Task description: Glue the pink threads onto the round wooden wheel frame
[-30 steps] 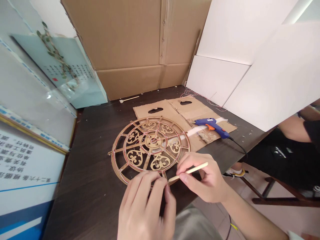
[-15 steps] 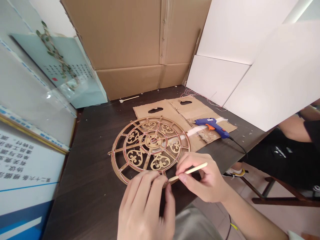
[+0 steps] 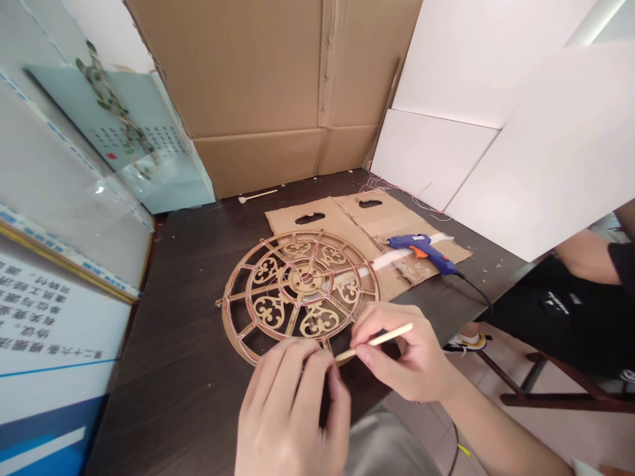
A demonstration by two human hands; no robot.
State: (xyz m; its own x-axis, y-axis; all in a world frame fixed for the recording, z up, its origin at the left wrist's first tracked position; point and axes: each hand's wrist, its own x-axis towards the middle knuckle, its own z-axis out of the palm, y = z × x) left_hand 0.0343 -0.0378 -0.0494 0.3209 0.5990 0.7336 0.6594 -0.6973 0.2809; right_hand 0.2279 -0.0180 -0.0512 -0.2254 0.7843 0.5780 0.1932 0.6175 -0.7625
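Observation:
A round wooden wheel with spokes, scroll-shaped cut-outs and thin red and white wires lies at the middle of the dark table. My left hand is closed at its near rim, fingers bent over the edge and thumb on the near side. Its fingertips are partly hidden. Between thumb and fingers, my right hand pinches a pale wooden stick. The stick slants down to the left, its tip against the near rim close to my left fingers.
A blue glue gun with a black cord lies on a flat cardboard sheet behind the wheel. A thin stick rests farther back. Cardboard and white panels stand behind. Another person's arm shows at right.
My left thumb and index finger have shifted slightly, and the stick's tip is a little more covered. The right hand keeps its pinch; the whole view has moved very slightly.

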